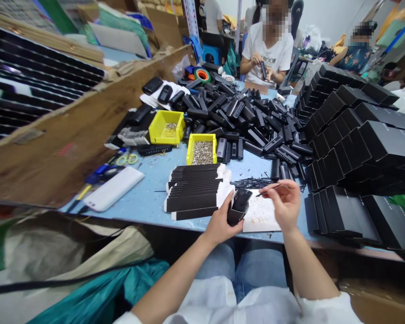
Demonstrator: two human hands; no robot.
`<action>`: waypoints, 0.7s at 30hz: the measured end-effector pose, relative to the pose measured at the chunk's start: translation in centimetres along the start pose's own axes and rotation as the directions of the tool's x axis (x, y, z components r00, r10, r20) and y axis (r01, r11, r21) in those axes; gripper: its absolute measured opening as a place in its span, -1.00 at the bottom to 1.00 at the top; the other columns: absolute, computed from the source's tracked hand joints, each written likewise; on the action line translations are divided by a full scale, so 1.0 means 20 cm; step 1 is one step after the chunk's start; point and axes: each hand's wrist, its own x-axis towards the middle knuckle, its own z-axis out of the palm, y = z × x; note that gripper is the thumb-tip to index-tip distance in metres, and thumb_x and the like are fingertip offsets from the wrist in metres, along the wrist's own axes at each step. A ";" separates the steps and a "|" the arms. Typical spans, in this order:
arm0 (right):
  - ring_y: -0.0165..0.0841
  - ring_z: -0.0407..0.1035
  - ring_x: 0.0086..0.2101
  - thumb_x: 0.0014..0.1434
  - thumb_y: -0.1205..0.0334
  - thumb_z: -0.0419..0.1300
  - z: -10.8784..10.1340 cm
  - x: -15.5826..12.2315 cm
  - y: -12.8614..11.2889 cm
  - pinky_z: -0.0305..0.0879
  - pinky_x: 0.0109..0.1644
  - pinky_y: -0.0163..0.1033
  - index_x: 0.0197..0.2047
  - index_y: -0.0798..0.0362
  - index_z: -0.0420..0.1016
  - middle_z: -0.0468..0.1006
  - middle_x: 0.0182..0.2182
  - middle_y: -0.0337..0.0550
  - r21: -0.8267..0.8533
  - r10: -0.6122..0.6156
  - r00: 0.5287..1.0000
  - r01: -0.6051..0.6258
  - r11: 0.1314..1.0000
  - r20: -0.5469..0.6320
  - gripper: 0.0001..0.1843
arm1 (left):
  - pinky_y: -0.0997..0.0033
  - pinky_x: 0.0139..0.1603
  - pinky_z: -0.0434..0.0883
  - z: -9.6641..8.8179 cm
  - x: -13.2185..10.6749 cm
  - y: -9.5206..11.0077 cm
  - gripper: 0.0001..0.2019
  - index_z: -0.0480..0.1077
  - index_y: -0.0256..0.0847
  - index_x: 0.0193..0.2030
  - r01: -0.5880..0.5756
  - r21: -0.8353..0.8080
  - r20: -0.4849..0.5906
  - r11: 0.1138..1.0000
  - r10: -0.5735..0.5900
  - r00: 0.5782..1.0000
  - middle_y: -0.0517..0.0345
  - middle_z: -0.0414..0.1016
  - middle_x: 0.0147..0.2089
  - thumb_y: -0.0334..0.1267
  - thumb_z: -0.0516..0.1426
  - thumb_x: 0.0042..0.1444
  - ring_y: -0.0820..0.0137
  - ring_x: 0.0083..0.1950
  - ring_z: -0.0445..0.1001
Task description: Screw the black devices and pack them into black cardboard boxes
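My left hand [222, 225] is closed around a small open black box [235, 217], tilted over the table's front edge. A dark device [242, 198] sticks out of the box's top. To the right, my right hand [286, 202] pinches a thin black stick [267, 191] between thumb and fingers, its tip pointing left toward the box. Below that stick lies a white sheet [261, 218] with small specks on it. More thin black sticks [251, 183] lie heaped just behind the sheet. Left of my hands are flattened black cartons [194, 191] in a stack.
Two yellow bins [167, 127] stand beyond the cartons, one full of small metal parts [203, 153]. A large heap of black devices [236, 112] spreads behind. Stacked black boxes [351, 166] rise at right. A white power bank-like block [113, 189] lies left. A co-worker [268, 45] sits opposite.
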 end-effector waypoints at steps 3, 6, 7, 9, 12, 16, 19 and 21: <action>-0.93 0.25 -0.16 0.12 -0.11 0.04 0.07 -0.07 -0.01 0.28 0.06 -0.75 0.01 0.24 0.29 0.35 -0.15 -0.16 -0.195 -0.090 0.982 0.122 0.973 0.166 -0.41 | 0.25 0.09 0.36 0.01 -0.01 -0.03 -0.06 -0.13 -0.18 0.42 -0.045 0.105 0.015 0.993 0.043 0.999 -0.07 0.41 0.11 -0.21 0.28 -0.04 0.18 0.02 0.48; -0.93 0.12 -0.21 0.14 -0.06 0.04 0.09 -0.07 0.03 0.18 0.12 -0.74 -0.18 0.21 0.49 0.37 -0.25 -0.17 -0.316 -0.172 0.920 0.290 0.903 0.352 -0.52 | 0.26 0.11 0.33 0.02 -0.01 -0.08 -0.15 -0.06 -0.22 0.36 -0.125 0.147 -0.032 0.981 0.131 0.991 -0.14 0.35 0.16 -0.21 0.28 -0.02 0.19 0.07 0.45; -0.91 0.09 -0.19 0.13 -0.07 0.05 0.08 -0.06 0.04 0.16 0.16 -0.72 -0.24 0.21 0.52 0.37 -0.25 -0.17 -0.319 -0.189 0.902 0.325 0.891 0.389 -0.52 | 0.27 0.11 0.33 0.03 -0.01 -0.09 -0.22 0.02 -0.22 0.31 -0.142 0.156 -0.034 0.977 0.149 0.988 -0.13 0.36 0.14 -0.21 0.27 -0.01 0.20 0.06 0.45; -0.88 0.09 -0.11 0.10 -0.11 0.07 0.08 -0.05 0.07 0.14 0.22 -0.71 -0.24 0.20 0.54 0.36 -0.17 -0.16 -0.305 -0.180 0.906 0.308 0.901 0.382 -0.49 | 0.28 0.09 0.33 0.03 0.00 -0.11 -0.43 0.19 -0.19 0.15 -0.163 0.156 -0.032 0.974 0.170 0.985 -0.07 0.40 0.06 -0.21 0.26 0.01 0.23 0.02 0.45; -0.93 0.14 -0.12 0.13 -0.21 -0.02 0.11 -0.06 0.13 0.19 0.06 -0.78 0.07 0.19 0.41 0.30 -0.03 -0.14 -0.204 -0.029 0.959 0.089 0.975 0.282 -0.30 | 0.28 0.04 0.34 0.04 0.02 -0.10 -0.63 0.30 -0.19 -0.09 -0.163 0.132 -0.019 0.978 0.166 0.986 -0.01 0.42 -0.07 -0.20 0.27 -0.03 0.24 -0.05 0.46; -0.90 0.20 0.04 0.14 -0.28 -0.11 0.18 -0.09 0.20 0.23 0.21 -0.77 0.11 0.21 0.40 0.23 0.07 -0.12 -0.042 -0.019 0.900 0.041 0.998 0.435 -0.22 | 0.27 0.06 0.35 0.06 0.04 -0.03 -0.30 0.20 -0.22 0.14 -0.029 0.000 0.016 1.000 0.029 0.999 -0.05 0.41 -0.01 -0.20 0.35 -0.16 0.21 -0.05 0.48; -0.83 0.16 0.15 0.15 -0.25 -0.08 0.20 -0.10 0.21 0.18 0.39 -0.67 -0.01 0.17 0.51 0.17 0.12 -0.15 -0.063 -0.091 0.883 0.134 0.989 0.460 -0.30 | 0.25 0.06 0.36 0.06 0.05 0.01 -0.13 0.05 -0.18 0.30 0.109 -0.110 0.066 0.988 -0.103 0.993 -0.05 0.42 0.03 -0.26 0.35 -0.16 0.17 -0.02 0.48; -0.83 0.20 0.11 0.13 -0.23 -0.05 0.19 -0.08 0.22 0.21 0.36 -0.67 0.04 0.14 0.48 0.20 0.10 -0.15 -0.098 -0.048 0.891 0.103 0.990 0.452 -0.31 | 0.23 0.05 0.36 0.07 0.06 0.02 -0.11 0.01 -0.17 0.32 0.151 -0.116 0.078 0.982 -0.143 0.987 -0.05 0.43 0.02 -0.26 0.34 -0.14 0.17 -0.02 0.49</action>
